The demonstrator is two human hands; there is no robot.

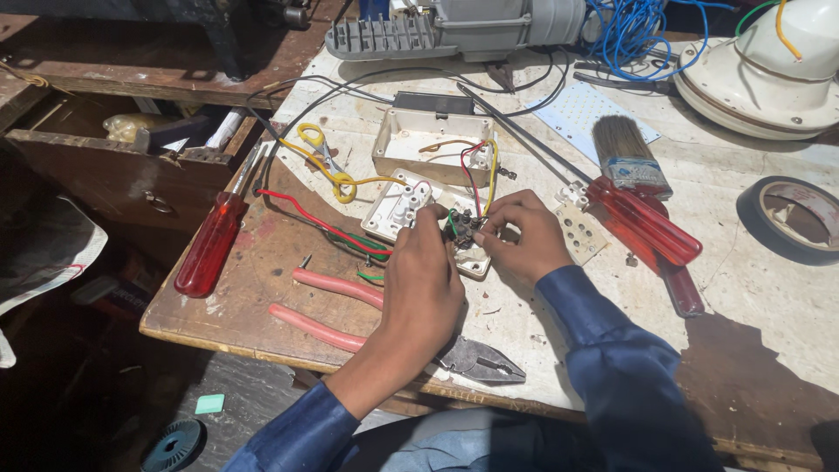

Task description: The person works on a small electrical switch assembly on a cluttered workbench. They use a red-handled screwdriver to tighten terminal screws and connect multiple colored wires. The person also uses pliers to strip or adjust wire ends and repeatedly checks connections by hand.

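- Pliers (411,336) with pink handles lie nearest, under the left forearm on the tabletop (769,306).
- White switch plate (415,214): light, rigid, brittle plastic; best held by its edges.
- Left hand (426,275) and right hand (523,236), each grip pinched narrow, hold the small dark wired part (461,229) between them; thin wires bend easily.

sleeves: dark blue, long, creased | hands: left hand (424,280), right hand (523,238), bare

red screwdriver (212,240) | pink-handled pliers (350,315) | white switch box (433,144) | black tape roll (791,218) | blue wires (638,31)
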